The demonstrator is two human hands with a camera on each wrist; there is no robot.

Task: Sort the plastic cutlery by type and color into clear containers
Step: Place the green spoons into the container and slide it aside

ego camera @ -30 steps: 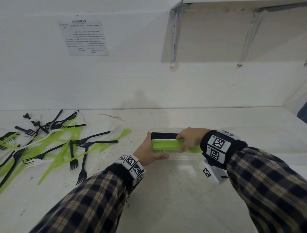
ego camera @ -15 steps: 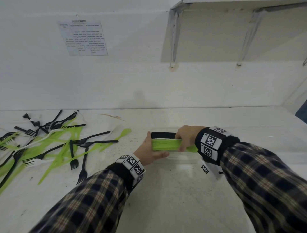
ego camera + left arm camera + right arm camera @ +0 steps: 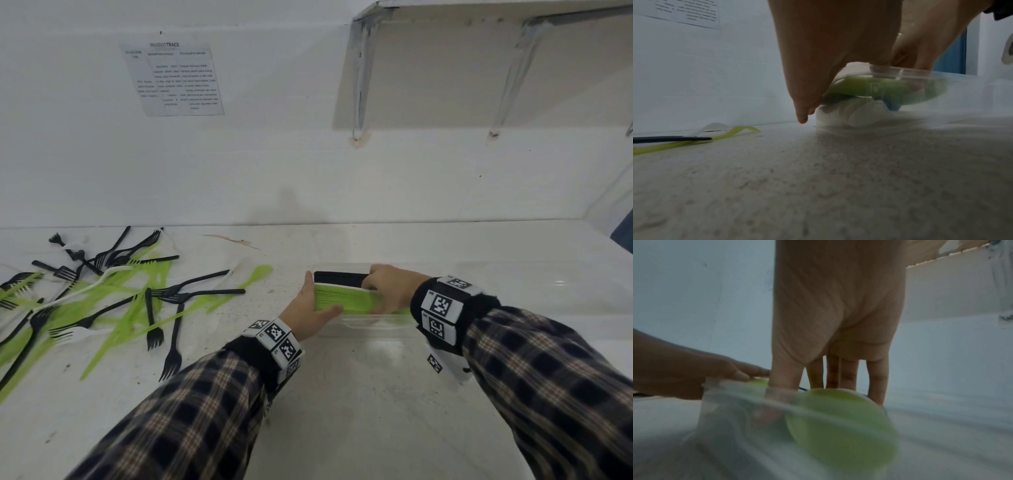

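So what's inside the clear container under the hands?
In the clear container, green cutlery lies bundled lengthwise, with black cutlery behind it, toward the wall. The right hand grips the bundle and covers its right end; what lies underneath is too blurred to tell.

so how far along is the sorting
Partway. Done: a black stack sits in the clear container. In hand: the right hand grips a green stack in it while the left hand presses its end. Left: the mixed pile of black, green and white cutlery on the table.
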